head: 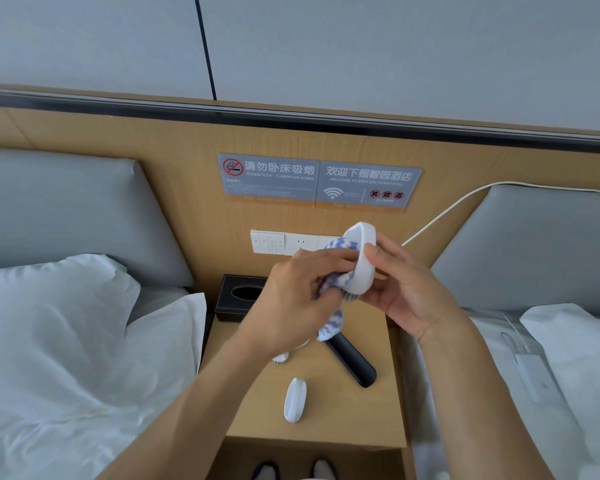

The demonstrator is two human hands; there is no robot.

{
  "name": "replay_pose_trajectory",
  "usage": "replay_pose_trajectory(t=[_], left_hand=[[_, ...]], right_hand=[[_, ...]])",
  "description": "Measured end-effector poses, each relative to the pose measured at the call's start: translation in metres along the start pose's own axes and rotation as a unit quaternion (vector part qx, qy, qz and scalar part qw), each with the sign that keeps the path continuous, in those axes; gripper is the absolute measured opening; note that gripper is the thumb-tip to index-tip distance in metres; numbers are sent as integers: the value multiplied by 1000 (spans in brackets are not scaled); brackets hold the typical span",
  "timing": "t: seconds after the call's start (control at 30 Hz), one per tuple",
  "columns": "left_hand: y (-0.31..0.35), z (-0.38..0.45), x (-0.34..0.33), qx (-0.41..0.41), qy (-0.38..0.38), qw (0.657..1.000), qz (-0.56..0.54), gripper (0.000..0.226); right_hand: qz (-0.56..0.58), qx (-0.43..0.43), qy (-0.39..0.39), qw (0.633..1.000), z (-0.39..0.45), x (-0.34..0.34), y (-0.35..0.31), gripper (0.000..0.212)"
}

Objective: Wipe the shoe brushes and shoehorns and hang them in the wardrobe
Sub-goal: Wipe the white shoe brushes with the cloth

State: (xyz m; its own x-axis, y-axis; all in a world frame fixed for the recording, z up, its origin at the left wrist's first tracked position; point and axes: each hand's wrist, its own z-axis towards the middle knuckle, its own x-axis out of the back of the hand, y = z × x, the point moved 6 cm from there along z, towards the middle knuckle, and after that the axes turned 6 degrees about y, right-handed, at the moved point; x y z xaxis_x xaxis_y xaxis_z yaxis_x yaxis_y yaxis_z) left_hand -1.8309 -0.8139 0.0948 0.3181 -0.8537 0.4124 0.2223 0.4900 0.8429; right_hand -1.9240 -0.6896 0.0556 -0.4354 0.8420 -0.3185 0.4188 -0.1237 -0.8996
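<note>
Brush (365, 261) duty was mid-swing when I looked over: the right hand (407, 289) had its fingers curled round the white brush, thumb on the near edge, holding it up over the nightstand (381, 410) with its long axis nearly upright and the bristles showing at the bottom. Left hand (300, 296) had a blue-and-white cloth (340, 252) bunched in its fingers, pressed against the brush's left face, with a tail of cloth hanging below.

So the cloth came in from the left and the brush sat just right of it, touching. My guess was the wiping stroke would run along that upright length, with the right hand only steadying.

Down on the nightstand lay another white brush (295, 400), long axis pointing roughly away from the person, and a black shoehorn (352, 362) lying diagonal just beyond it. Something white peeked out under the left wrist, couldn't tell what. Both looked unwiped to me, and neither hand was near them. No wardrobe in sight.
</note>
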Motion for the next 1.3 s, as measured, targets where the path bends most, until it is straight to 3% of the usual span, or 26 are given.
replay_pose_trajectory(t=[0.13, 0.3, 0.43, 0.6, 0.73, 0.83, 1.0, 1.17, 1.3], left_hand=[[-14, 2, 6, 69, -44, 984, -161, 39], [-19, 0, 3, 59, 77, 974, -204, 39], [-18, -3, 0, 32, 154, 976, -153, 32], [-13, -8, -2, -9, 197, 979, -43, 39], [-13, -11, -9, -24, 187, 982, -10, 38], [-11, -9, -8, -34, 177, 984, 1, 30], [-4, -4, 3, -52, 175, 983, 23, 27], [-3, 0, 11, -24, 162, 986, 7, 27], [-6, 2, 19, 12, 134, 991, 7, 22]], right_hand=[[11, 20, 3, 1000, -3, -1, -3, 50], [1, 26, 3, 1000, -4, -4, -8, 47], [-1, 31, 10, 999, -4, -6, -8, 49], [11, 44, 44, 998, -8, -8, -11, 63], [5, 54, 64, 996, -13, -12, -11, 65], [-30, 66, 64, 995, -14, -13, -10, 51], [-28, 70, -15, 997, -14, -15, -16, 37], [-28, 102, -14, 994, -14, -13, -16, 54], [-91, 132, 38, 986, -15, -10, -14, 63]])
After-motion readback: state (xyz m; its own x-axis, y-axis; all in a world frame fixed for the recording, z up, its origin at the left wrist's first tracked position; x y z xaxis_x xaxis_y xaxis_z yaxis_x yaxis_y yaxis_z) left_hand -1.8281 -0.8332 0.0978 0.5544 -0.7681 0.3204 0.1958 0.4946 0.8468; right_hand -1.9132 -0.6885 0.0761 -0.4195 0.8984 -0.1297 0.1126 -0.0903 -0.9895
